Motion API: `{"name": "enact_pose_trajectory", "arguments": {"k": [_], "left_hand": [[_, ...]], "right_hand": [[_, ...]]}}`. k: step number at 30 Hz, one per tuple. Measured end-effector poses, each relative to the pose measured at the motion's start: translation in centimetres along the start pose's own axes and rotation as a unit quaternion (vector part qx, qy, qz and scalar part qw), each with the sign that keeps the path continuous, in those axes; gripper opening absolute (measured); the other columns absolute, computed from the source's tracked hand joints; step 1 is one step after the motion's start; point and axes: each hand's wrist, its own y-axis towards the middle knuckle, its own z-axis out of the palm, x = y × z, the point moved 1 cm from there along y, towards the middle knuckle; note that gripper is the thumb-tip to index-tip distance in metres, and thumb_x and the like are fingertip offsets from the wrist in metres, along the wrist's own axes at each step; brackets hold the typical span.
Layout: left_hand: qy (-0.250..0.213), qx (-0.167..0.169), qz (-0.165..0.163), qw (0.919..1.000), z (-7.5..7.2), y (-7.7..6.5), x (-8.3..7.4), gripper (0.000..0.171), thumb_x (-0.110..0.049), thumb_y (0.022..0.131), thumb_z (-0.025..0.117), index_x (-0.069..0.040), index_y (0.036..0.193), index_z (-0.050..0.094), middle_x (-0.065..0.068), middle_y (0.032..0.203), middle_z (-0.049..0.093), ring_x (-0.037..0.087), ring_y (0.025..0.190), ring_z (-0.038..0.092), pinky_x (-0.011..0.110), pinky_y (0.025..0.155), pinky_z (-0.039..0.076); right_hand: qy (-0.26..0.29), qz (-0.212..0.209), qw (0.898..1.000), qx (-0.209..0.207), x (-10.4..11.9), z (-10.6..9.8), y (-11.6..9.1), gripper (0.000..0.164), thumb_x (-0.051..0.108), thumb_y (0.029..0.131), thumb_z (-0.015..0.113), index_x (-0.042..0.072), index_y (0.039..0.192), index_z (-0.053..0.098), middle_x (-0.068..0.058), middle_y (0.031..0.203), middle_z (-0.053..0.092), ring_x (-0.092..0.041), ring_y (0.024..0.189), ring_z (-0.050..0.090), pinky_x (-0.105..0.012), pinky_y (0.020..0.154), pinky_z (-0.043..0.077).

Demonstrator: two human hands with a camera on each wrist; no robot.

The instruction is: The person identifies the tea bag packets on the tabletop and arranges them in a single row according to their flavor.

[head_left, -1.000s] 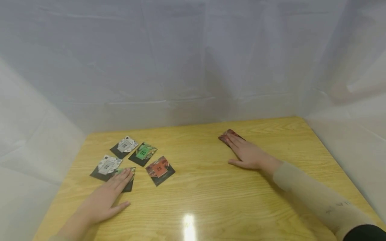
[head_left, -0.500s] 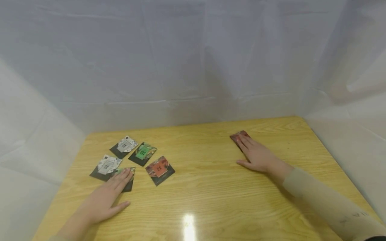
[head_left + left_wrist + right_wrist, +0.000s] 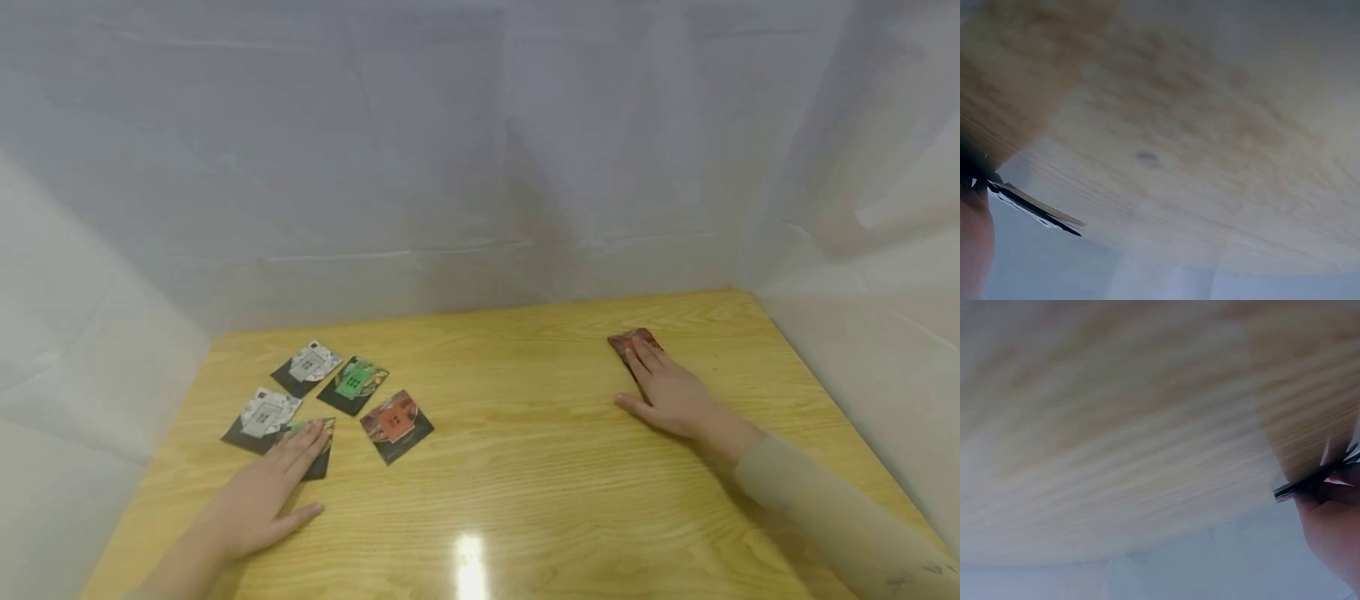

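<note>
My right hand (image 3: 675,400) lies with straight fingers on a flat square packet (image 3: 619,341) with dark red print, at the table's far right. The fingers hide much of that packet. In the right wrist view, the packet (image 3: 1304,486) appears as a thin dark edge at the hand (image 3: 1334,537). On the left, my left hand (image 3: 258,498) rests with extended fingers on a green-and-black packet (image 3: 319,465), partly covering it. Around it lie two white-and-black packets, one near (image 3: 262,412) and one farther (image 3: 307,364), another green packet (image 3: 354,385) and a red packet (image 3: 397,425).
The wooden table (image 3: 517,467) carries a bright reflection near its front. White sheeting (image 3: 465,167) hangs behind the table and also closes off both sides.
My right hand has slid rightward along the table, and the dark red packet under its fingers has moved with it. The left hand and the other packets have stayed in place.
</note>
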Motion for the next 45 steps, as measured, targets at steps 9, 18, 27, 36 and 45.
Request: {"name": "enact_pose_trajectory", "arguments": {"k": [9,18,27,36,45], "left_hand": [[0.002,0.003,-0.005,1.0000,0.0,-0.2,-0.2,0.094,-0.050,0.096,0.071,0.000,0.165,0.032,0.027,0.164,0.044,0.007,0.165,0.001,0.015,0.133,-0.006],[0.006,-0.001,-0.002,1.0000,0.2,-0.1,-0.1,0.094,-0.050,0.095,0.072,0.000,0.165,0.032,0.027,0.164,0.044,0.004,0.164,-0.004,0.016,0.133,-0.005],[0.005,-0.007,0.007,0.9999,0.3,-0.1,-0.1,0.094,-0.049,0.095,0.072,0.002,0.164,0.033,0.029,0.163,0.045,0.006,0.165,-0.004,0.017,0.134,-0.005],[0.004,-0.006,0.013,0.9999,0.3,-0.1,0.1,0.095,-0.052,0.097,0.070,-0.001,0.166,0.029,0.026,0.166,0.042,0.007,0.165,-0.002,0.018,0.134,-0.006],[0.005,-0.005,0.006,1.0000,0.2,-0.1,0.1,0.095,-0.051,0.096,0.071,-0.001,0.166,0.030,0.026,0.166,0.042,0.009,0.166,0.001,0.018,0.134,-0.006]], "right_hand": [[-0.015,0.050,0.999,-0.004,-1.2,0.0,-1.6,0.092,0.055,0.109,0.049,-0.019,0.159,0.025,-0.042,0.168,0.020,-0.057,0.157,0.023,-0.065,0.130,0.029],[-0.020,0.065,0.998,-0.009,-2.0,-0.1,-2.8,0.091,0.054,0.110,0.049,-0.020,0.157,0.028,-0.043,0.166,0.024,-0.058,0.155,0.027,-0.065,0.128,0.032],[-0.020,0.076,0.997,-0.013,-2.8,-0.2,-4.0,0.089,0.052,0.110,0.049,-0.022,0.156,0.028,-0.044,0.165,0.024,-0.060,0.154,0.027,-0.066,0.127,0.031],[-0.031,0.077,0.996,-0.023,-3.8,-0.1,-4.7,0.090,0.052,0.110,0.050,-0.022,0.155,0.029,-0.045,0.164,0.026,-0.061,0.152,0.029,-0.067,0.126,0.032],[-0.037,0.077,0.996,-0.019,-4.2,-0.1,-4.9,0.090,0.053,0.110,0.049,-0.021,0.157,0.029,-0.043,0.165,0.026,-0.059,0.153,0.030,-0.066,0.126,0.032]]}}
